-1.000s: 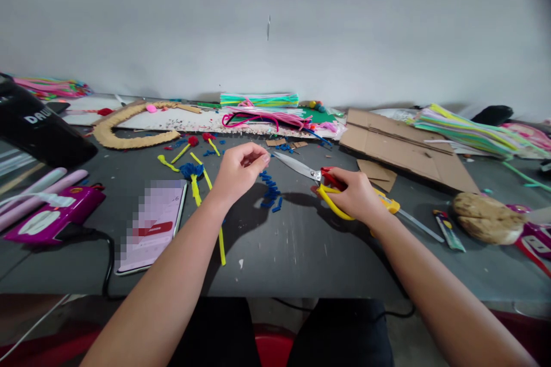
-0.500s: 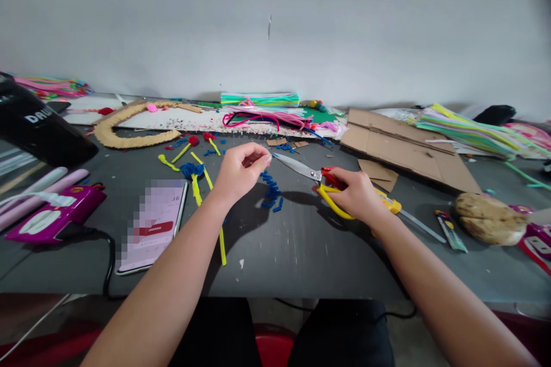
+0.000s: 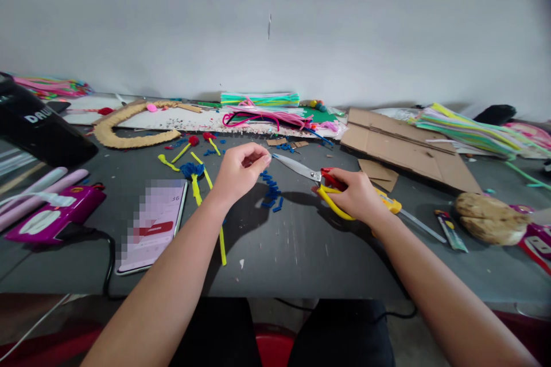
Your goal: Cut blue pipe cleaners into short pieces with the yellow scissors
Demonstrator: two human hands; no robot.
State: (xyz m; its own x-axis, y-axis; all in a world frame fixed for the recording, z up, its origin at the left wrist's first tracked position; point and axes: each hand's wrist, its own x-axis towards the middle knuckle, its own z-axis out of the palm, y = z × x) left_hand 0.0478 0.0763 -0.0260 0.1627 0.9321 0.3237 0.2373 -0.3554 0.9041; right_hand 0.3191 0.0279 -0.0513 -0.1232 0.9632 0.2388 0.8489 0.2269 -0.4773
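Note:
My left hand [image 3: 239, 171] hovers over the dark table [image 3: 284, 246] with its fingers pinched together; whatever they hold is too small to make out. Just right of it lies a small heap of blue pipe-cleaner bits [image 3: 271, 190]. My right hand [image 3: 355, 194] grips the red and yellow handles of a pair of scissors [image 3: 301, 168], whose blades point left toward my left hand. Yellow pipe-cleaner stems with a blue tuft [image 3: 192, 171] lie left of my left hand.
A phone [image 3: 155, 222] lies at the near left beside a magenta glue gun [image 3: 51, 215] with its cable. Cardboard sheets [image 3: 400, 146], bundles of coloured pipe cleaners [image 3: 259, 99], a tan curved shape [image 3: 129, 126] and a brown lump [image 3: 488, 218] crowd the back and right.

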